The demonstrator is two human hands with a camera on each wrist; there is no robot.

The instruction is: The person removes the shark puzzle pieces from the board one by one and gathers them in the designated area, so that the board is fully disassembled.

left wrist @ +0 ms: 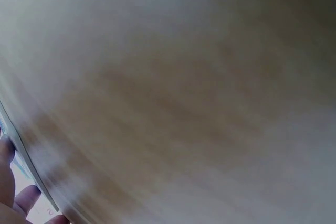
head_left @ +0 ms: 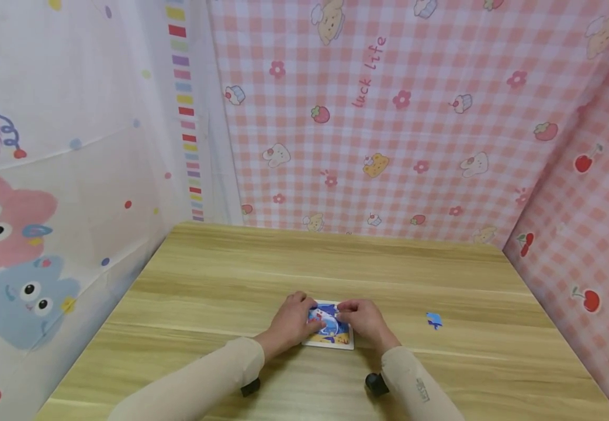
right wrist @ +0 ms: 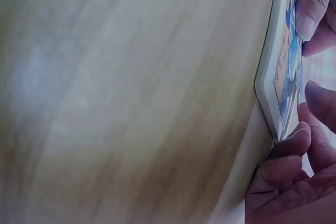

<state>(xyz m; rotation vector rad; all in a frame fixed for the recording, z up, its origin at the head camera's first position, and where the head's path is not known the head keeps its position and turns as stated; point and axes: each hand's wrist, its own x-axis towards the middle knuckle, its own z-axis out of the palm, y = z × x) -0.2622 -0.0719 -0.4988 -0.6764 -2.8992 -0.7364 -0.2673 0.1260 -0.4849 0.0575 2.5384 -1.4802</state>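
A small white-framed jigsaw puzzle [head_left: 331,338] with a blue sea picture lies on the table between both hands. My left hand [head_left: 295,318] rests over its left side, the thumb lying across the picture and the other fingers at the upper left edge. At the upper right corner, my right hand [head_left: 364,318] pinches what looks like a puzzle piece, mostly hidden by the fingers. The right wrist view shows the puzzle's frame [right wrist: 268,82] edge-on, with fingertips [right wrist: 294,142] at its corner. A loose blue puzzle piece [head_left: 433,320] lies to the right, apart from the hands.
The wood-grain table [head_left: 220,269] extends around the puzzle. A pink checked cloth [head_left: 388,134] hangs behind it, and a white patterned cloth [head_left: 99,193] on the left. Black wrist-camera parts [head_left: 376,384] sit beneath the cuffs.
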